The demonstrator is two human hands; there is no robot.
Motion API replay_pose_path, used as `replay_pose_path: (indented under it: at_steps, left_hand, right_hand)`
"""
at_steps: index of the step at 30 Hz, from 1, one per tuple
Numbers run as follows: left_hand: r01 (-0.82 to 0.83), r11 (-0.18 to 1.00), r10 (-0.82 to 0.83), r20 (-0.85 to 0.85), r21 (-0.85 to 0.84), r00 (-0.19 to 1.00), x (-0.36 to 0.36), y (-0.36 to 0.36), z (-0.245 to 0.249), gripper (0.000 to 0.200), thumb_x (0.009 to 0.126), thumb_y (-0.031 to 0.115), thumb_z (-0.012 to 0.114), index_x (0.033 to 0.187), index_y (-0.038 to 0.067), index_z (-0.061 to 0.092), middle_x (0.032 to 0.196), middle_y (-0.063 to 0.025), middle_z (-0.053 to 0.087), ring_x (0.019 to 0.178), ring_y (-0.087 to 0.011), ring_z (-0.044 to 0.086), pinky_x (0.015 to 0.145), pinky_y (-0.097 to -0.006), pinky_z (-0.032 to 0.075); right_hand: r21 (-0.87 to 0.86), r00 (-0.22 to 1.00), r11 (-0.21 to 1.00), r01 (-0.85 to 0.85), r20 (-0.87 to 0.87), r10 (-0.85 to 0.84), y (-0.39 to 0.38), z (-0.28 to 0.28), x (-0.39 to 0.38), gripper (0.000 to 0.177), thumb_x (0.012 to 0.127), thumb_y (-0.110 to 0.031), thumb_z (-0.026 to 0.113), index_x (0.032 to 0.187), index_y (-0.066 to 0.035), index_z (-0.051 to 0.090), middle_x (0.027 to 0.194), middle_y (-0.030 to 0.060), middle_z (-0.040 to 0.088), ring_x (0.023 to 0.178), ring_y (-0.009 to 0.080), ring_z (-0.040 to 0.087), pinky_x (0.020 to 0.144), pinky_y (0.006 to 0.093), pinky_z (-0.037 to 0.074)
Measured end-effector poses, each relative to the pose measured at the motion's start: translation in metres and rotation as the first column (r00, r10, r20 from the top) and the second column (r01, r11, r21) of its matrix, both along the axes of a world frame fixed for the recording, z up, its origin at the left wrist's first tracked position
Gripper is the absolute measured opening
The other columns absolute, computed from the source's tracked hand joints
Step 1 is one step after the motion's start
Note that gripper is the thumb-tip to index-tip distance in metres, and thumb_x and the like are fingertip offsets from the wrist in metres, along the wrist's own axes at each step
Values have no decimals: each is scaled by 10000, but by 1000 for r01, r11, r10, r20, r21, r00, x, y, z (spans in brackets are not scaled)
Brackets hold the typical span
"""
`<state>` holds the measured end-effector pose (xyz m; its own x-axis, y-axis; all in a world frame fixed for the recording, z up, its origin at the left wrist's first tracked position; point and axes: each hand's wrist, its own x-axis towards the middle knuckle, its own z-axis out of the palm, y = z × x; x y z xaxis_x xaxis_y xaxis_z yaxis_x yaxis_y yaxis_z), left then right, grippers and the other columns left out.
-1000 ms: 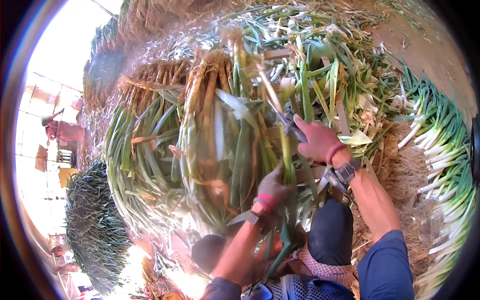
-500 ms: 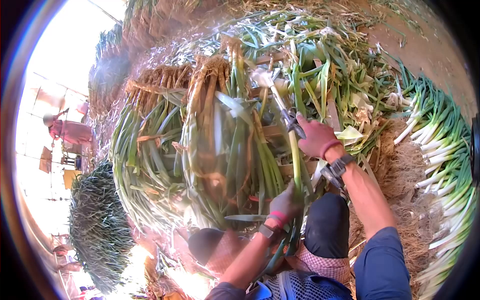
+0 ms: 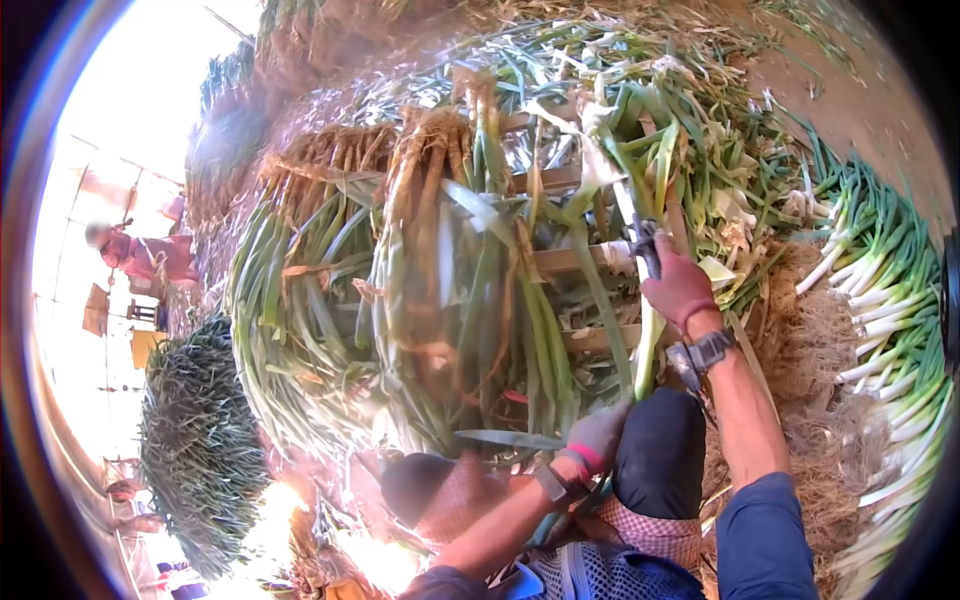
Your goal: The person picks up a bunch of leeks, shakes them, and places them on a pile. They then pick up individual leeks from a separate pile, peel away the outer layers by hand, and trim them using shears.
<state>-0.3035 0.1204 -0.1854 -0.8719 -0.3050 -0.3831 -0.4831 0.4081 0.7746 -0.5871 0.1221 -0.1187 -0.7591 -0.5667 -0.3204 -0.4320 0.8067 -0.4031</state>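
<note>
The left hand, in a grey glove with a pink cuff, is closed around the green lower part of a long green-and-white spring onion stalk, which runs up from it toward 1 o'clock. The right hand, in a reddish glove, is closed on a small dark tool, too blurred to name, which touches the stalk's pale upper end. A black wristwatch sits on the right wrist. At 9 o'clock of both hands stands a big bundle of untrimmed green onions with brown roots, leaning on pale wooden slats. At 3 o'clock lies a row of trimmed white-stemmed onions, with a heap of brown root trimmings between it and the right arm. Far off at 9 o'clock stands another person in pink clothing, above a dark green heap of leaves.
</note>
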Motion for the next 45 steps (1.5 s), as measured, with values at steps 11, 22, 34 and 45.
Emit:
replay_pose_path:
  at_steps: [11,22,34,45]
  left_hand:
    - [-392,505,179,-352,-768,919,-69,-211,96,542,854,372,809,1323,128,688,1181,-140,726,1044,-367,717,875,-474,586]
    - [-267,739,289,-66,-618,955,-41,-200,46,169,894,263,657,869,100,696,869,-198,728,828,-444,711,736,-545,569]
    - [-119,789,90,-78,-603,993,-36,-201,144,338,968,431,720,1032,99,723,878,-148,740,777,-345,734,704,-454,585]
    - [-203,551,407,48,-810,912,-248,-326,49,521,944,460,697,1285,69,652,1315,-239,689,1171,-409,709,976,-521,568]
  right_hand:
    - [-125,962,955,-268,15,272,46,19,32,912,813,-369,657,1650,-123,390,1152,274,667,1057,451,678,963,494,551]
    - [-196,947,944,-265,129,293,44,15,33,882,819,-382,674,1616,-90,434,1101,262,712,1007,437,704,926,477,563]
    - [-245,929,923,-297,150,339,61,21,26,942,787,-372,693,1625,-56,402,1041,267,715,949,450,705,905,486,570]
    - [-93,935,943,-320,130,330,80,33,2,919,785,-432,771,1573,-58,484,1194,264,652,1109,448,672,972,486,553]
